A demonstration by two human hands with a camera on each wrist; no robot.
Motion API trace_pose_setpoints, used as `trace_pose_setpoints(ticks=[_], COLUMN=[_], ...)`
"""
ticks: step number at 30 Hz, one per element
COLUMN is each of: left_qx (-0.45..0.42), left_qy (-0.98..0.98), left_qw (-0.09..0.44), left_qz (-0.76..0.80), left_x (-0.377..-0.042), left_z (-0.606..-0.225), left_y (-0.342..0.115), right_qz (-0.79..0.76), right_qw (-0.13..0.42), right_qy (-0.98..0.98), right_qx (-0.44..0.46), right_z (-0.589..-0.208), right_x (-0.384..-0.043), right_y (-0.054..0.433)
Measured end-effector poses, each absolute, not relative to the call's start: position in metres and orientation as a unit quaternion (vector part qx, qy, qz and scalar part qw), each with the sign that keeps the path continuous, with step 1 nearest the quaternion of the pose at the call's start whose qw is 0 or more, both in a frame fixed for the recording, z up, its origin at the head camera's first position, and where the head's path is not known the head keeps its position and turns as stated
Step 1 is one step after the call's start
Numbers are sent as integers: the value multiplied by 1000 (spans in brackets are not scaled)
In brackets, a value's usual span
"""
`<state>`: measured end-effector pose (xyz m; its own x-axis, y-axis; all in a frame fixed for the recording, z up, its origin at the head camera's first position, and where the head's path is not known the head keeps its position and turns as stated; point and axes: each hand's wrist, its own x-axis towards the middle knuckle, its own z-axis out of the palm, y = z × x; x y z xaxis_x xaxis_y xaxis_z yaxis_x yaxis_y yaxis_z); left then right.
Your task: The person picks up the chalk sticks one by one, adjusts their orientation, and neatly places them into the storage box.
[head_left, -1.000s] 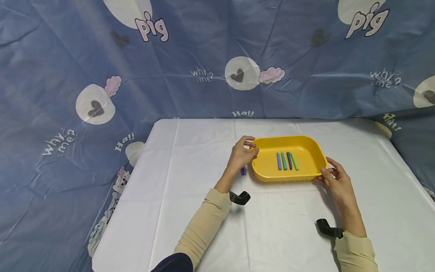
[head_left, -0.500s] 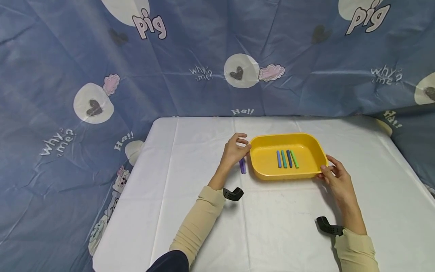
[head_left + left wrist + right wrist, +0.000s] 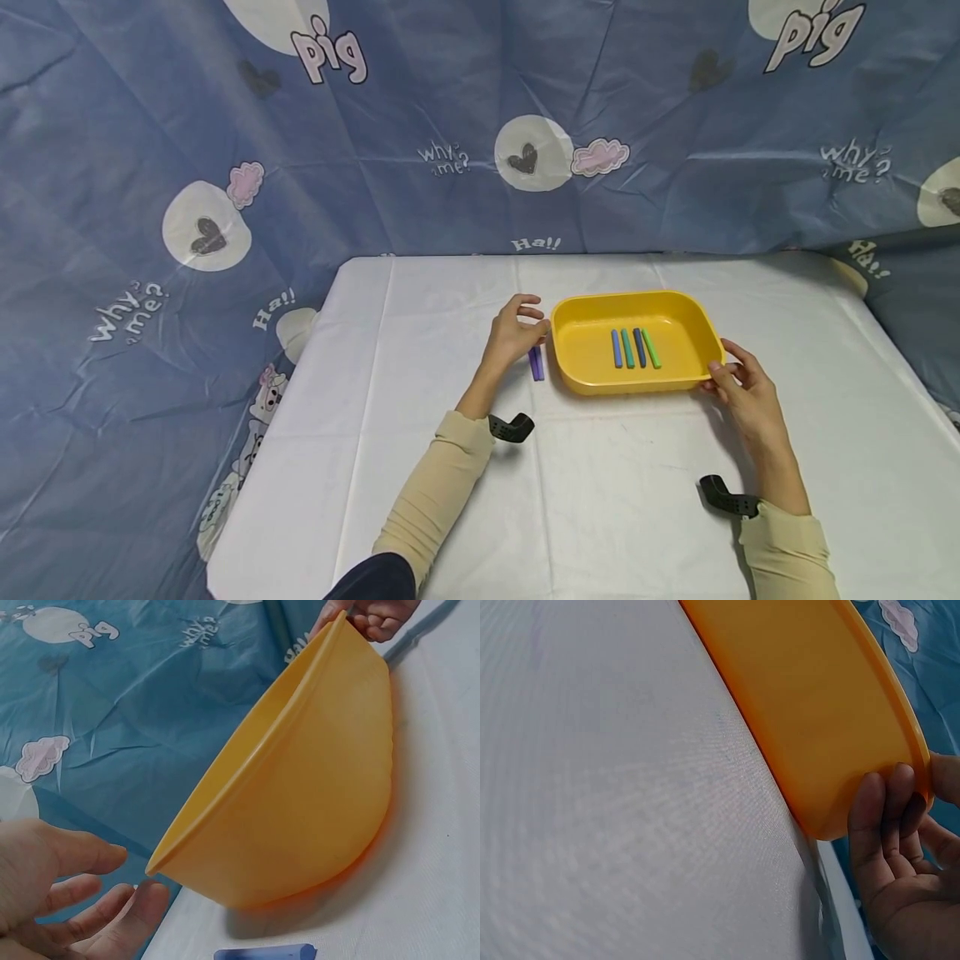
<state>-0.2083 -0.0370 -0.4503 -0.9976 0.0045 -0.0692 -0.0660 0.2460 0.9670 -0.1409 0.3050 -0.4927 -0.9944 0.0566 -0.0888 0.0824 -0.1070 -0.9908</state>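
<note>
A yellow plastic tray [image 3: 581,350] with rounded corners sits right of the table's middle. In it lie short coloured sticks like crayons or chalk: light blue [image 3: 617,348], teal [image 3: 627,348], dark blue [image 3: 639,347] and green [image 3: 651,348], side by side. My right hand [image 3: 745,392] pinches the tray's right end, thumb over the rim and fingers against the outer wall in the right wrist view. Just off the left end, my left hand [image 3: 513,333] hovers with loosely bent fingers and nothing between them. Beneath it two purple sticks [image 3: 536,364] lie on the cloth, partly hidden.
A white cloth [image 3: 450,500] covers the table. Behind it and along the left hangs a blue printed curtain [image 3: 405,200], meeting the table's back edge. Black camera mounts [image 3: 512,427] sit on both wrists.
My left hand has let go of the tray's left rim and drawn back to the left, uncovering more of the purple sticks. My right hand keeps its hold; the tray stays in place.
</note>
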Motion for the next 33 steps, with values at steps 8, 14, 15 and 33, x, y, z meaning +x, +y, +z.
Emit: trace_pose_setpoints(ticks=[8, 14, 15, 33], left_qx=[-38, -40, -39, -51], left_qy=[794, 793, 792, 803], left_qw=[37, 28, 28, 36], left_qz=[606, 607, 609, 593], left_x=[-204, -205, -205, -203], left_z=[-456, -462, -462, -465], left_y=[-41, -47, -49, -64], right_qz=[-734, -727, -726, -729], right_qw=[9, 4, 4, 3], right_qy=[677, 685, 686, 682], right_qx=[54, 55, 55, 52], right_z=[-494, -499, -500, -495], right_x=[-141, -140, -140, -139], right_y=[304, 303, 303, 302])
